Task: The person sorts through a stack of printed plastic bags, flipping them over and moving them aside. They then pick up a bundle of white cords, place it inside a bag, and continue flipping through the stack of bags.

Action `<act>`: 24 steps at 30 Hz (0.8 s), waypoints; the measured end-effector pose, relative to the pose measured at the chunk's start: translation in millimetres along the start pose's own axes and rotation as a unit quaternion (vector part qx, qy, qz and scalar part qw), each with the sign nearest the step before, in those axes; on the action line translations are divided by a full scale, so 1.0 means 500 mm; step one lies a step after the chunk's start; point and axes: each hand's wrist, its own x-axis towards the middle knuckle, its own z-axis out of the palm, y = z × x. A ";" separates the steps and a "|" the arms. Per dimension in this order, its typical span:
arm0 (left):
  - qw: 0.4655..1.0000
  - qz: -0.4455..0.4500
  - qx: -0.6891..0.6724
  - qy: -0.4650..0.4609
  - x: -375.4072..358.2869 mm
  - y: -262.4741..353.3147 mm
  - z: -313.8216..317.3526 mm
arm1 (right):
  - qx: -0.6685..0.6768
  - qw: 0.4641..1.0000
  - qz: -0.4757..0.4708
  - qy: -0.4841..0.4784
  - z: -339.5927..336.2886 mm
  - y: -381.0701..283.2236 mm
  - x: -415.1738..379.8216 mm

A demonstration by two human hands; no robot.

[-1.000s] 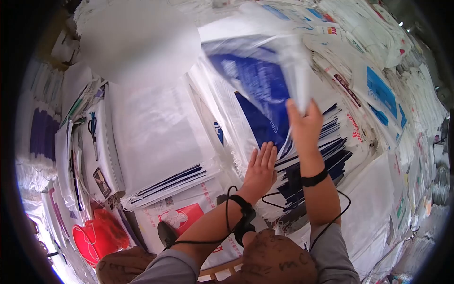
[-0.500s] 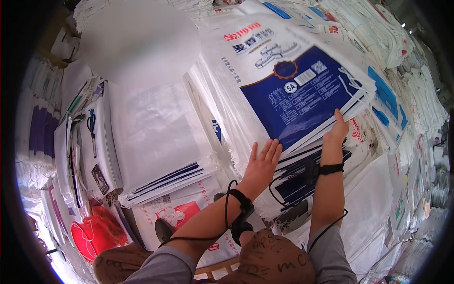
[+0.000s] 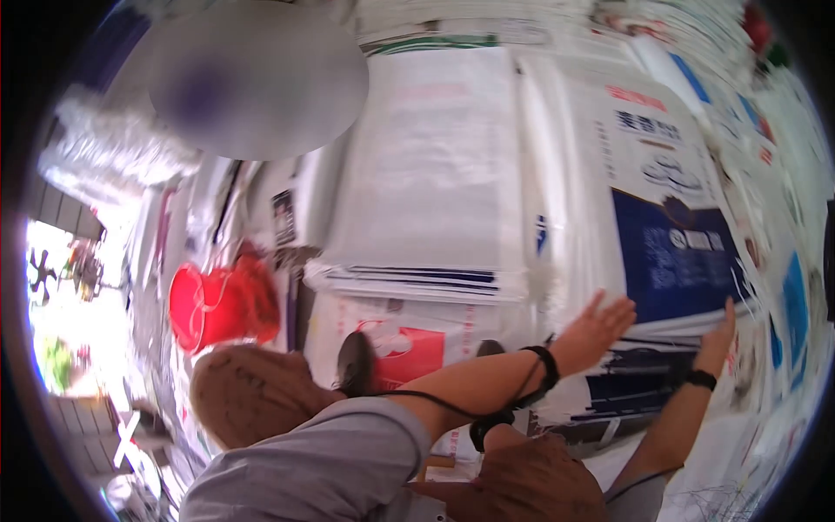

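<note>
A pile of white printed sacks (image 3: 679,261) with a dark blue panel and red lettering lies at the right. My left hand (image 3: 597,334) is at the pile's lower left edge, its fingers stretched out and together holding nothing. At the lower right corner, my right hand (image 3: 718,334) touches the sacks with one digit pointing up; its other fingers are hidden and blurred. Beneath the upper sacks, dark blue folded edges (image 3: 626,387) show between my wrists. To the left lies another stack of white sacks (image 3: 430,191), apart from both hands.
A red bucket or bag (image 3: 222,304) stands at the left, near my knee. Below the left stack lies a sack with a red printed square (image 3: 409,352), with a shoe (image 3: 355,364) beside it. More blue and white sacks (image 3: 793,300) are piled at the far right.
The view has swung left, so the sacks and both hands appear farther right and lower. My left hand now sits slightly off the blue panel's corner. My right hand stays at the pile's edge.
</note>
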 end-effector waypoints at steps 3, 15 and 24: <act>0.999 -0.005 -0.024 0.032 -0.010 -0.001 0.007 | 0.121 0.988 -0.012 0.100 -0.028 0.063 0.093; 0.975 0.025 -0.219 -0.024 -0.083 0.018 -0.151 | -0.137 0.943 -0.300 0.032 0.226 -0.454 -0.046; 0.973 -0.004 -0.219 0.067 -0.162 0.003 -0.361 | -0.480 0.721 -0.488 0.103 -0.053 -0.870 -0.132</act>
